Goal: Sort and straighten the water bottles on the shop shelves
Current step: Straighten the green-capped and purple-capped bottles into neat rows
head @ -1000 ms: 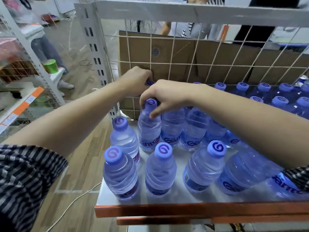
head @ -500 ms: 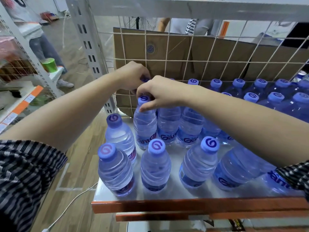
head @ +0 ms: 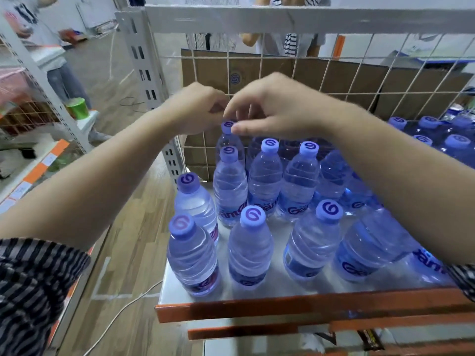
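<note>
right hand (head: 272,109) pinches rear-left bottle (head: 226,138) at its cap | left hand (head: 192,109) curled just beside that bottle, hold cannot be told

Single head-worn wide-angle view, facing forward and down, close above the orange-edged white metal shelf (head: 257,308) front.

My left hand (head: 195,109) curls in behind my right hand (head: 272,109), so its fingertips are hidden and I can't tell whether they hold anything. Of the back corner bottle (head: 228,125) only the cap and a little shoulder show. Whether my right fingers pinch that cap or only touch it is unclear. My right forearm (head: 385,176) covers several bottle tops, the front right bottle (head: 429,265) is mostly lost under it, and the far row (head: 437,132) is blurred.
</note>
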### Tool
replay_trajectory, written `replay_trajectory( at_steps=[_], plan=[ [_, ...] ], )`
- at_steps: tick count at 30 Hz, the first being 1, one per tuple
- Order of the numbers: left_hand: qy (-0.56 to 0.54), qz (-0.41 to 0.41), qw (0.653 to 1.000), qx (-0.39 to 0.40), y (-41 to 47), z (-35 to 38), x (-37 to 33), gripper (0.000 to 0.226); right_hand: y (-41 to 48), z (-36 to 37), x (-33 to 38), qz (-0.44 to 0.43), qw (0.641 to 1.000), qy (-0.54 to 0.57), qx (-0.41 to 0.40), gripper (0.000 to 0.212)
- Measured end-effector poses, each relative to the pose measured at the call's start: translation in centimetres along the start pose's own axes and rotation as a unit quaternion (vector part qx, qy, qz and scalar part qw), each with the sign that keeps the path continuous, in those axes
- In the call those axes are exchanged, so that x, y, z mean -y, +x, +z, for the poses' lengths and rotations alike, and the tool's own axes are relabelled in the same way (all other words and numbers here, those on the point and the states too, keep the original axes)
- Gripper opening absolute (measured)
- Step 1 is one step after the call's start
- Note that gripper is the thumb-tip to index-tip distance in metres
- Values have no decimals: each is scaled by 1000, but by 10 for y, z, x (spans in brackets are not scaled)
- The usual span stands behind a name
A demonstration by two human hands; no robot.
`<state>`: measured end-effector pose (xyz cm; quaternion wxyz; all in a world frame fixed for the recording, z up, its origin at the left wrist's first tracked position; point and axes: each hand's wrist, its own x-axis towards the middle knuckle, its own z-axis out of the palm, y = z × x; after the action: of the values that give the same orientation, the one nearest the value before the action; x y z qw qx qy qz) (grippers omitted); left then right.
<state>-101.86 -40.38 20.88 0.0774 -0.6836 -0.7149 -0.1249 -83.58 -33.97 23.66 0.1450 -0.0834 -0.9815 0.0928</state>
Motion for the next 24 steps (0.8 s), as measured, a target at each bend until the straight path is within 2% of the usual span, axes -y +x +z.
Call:
replay_trajectory(
  at_steps=[5, 12, 17, 24],
  plan=[
    [-68, 52, 990, -111, -25, -34, -27, 23, -47, -29, 19, 28, 990, 38, -133, 27],
    [-133, 72, 977, -149, -59, -28, -108, 32, -155, -14, 18, 107, 950, 79, -284, 18],
    [-150, 92, 967, -185, -48, -1, -202, 34, -249, -23, -8, 179, 920, 62, -342, 16],
    [-221, 110, 945, -215, -18, 62, -371, 34, -417, -55, -53, 280, 882, 27, -378, 16]
  ],
)
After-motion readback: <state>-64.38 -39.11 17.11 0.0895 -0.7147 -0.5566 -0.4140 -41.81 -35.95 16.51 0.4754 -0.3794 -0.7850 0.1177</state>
